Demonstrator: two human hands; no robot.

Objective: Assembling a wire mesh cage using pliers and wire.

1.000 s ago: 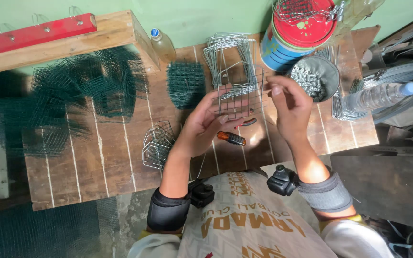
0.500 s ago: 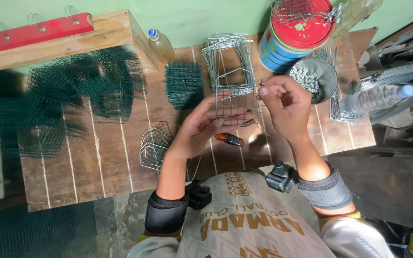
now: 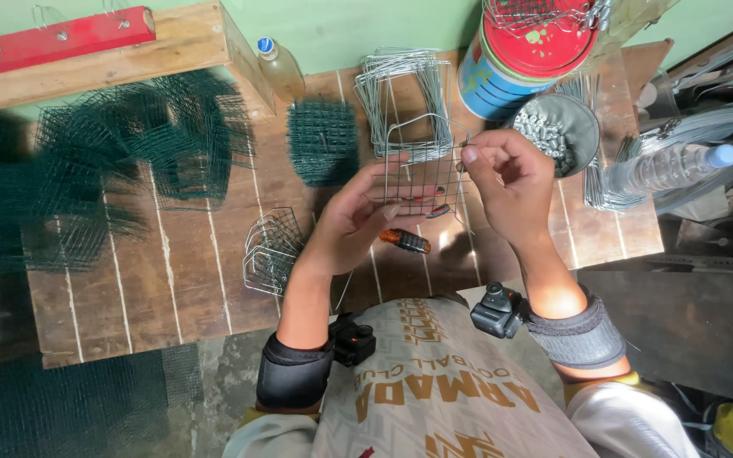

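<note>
Above a wooden plank table [image 3: 171, 280], my left hand [image 3: 358, 216] holds a small square of grey wire mesh [image 3: 422, 170] flat across its fingers. My right hand [image 3: 506, 182] pinches the mesh's upper right edge between thumb and forefinger. An orange-handled tool [image 3: 405, 241] lies on the planks just under my left hand. Behind the mesh lies a stack of bent grey wire frames [image 3: 400, 85].
Green mesh squares [image 3: 322, 140] and a larger heap of green mesh [image 3: 129, 161] lie to the left. A small wire cage part [image 3: 269, 250] sits by my left wrist. A bowl of metal clips [image 3: 557, 131], paint cans [image 3: 528, 51], two bottles [image 3: 280, 68] and wire coils [image 3: 714, 153] crowd the right.
My right hand has moved left from beside the mesh to its upper right edge and closed its fingertips there. My left hand keeps the mesh in about the same place.
</note>
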